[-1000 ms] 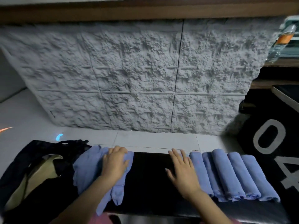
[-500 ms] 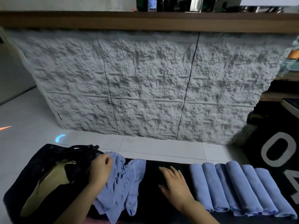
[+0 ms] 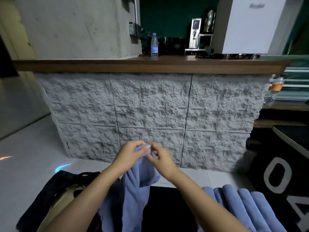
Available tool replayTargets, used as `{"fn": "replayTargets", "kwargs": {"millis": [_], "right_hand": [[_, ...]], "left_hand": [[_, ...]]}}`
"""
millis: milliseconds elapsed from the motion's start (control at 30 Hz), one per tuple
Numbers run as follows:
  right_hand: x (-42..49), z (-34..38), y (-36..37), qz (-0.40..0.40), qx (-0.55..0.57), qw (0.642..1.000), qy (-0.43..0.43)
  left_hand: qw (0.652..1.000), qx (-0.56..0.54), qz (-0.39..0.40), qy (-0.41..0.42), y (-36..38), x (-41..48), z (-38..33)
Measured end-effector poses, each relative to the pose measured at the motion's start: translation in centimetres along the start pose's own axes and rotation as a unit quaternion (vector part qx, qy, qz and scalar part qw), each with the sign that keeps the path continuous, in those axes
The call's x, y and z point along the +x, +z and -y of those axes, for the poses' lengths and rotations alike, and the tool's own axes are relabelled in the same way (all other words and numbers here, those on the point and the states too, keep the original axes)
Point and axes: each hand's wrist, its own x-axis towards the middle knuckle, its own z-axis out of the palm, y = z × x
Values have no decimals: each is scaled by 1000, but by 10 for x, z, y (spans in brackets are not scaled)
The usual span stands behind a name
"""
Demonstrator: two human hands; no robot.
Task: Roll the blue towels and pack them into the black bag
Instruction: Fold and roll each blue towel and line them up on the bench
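Bare hands (image 3: 129, 154), bare forearms (image 3: 87, 195)

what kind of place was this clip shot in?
Probably a cafe or pantry bar: a wood-topped counter with a stone-look front, a drinks dispenser and metal urn behind it, a water bottle on top.

1. Counter front (image 3: 150, 114): grey, rough stone-look panels; brown wood top (image 3: 117, 65).
2. Pale tiled floor (image 3: 25, 148), with a blue light spot (image 3: 62, 167) and an orange streak (image 3: 5, 158) at left.
3. Behind the counter: grey concrete wall (image 3: 75, 25), dark green wall (image 3: 167, 15), white cabinet (image 3: 250, 25).
4. On the top: water bottle (image 3: 154, 45), metal dispenser (image 3: 195, 33).
5. Right: black surface with white lettering (image 3: 277, 174). Dim light.
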Motion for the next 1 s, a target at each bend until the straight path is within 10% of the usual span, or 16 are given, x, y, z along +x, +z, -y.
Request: {"fn": "replayTargets", "kwargs": {"millis": [300,700,1000], "right_hand": [[9,59,-95,-14,92,996,1],[-33,18,-193,-67,-141,985,78],[-69,56,-237,87,138,985,55]], "left_hand": [[974,201,-85,59,-34,28,-66],[980,-102,-155,-75,4,45,-90],[975,-101,-176,-95,-24,56,-101]]}}
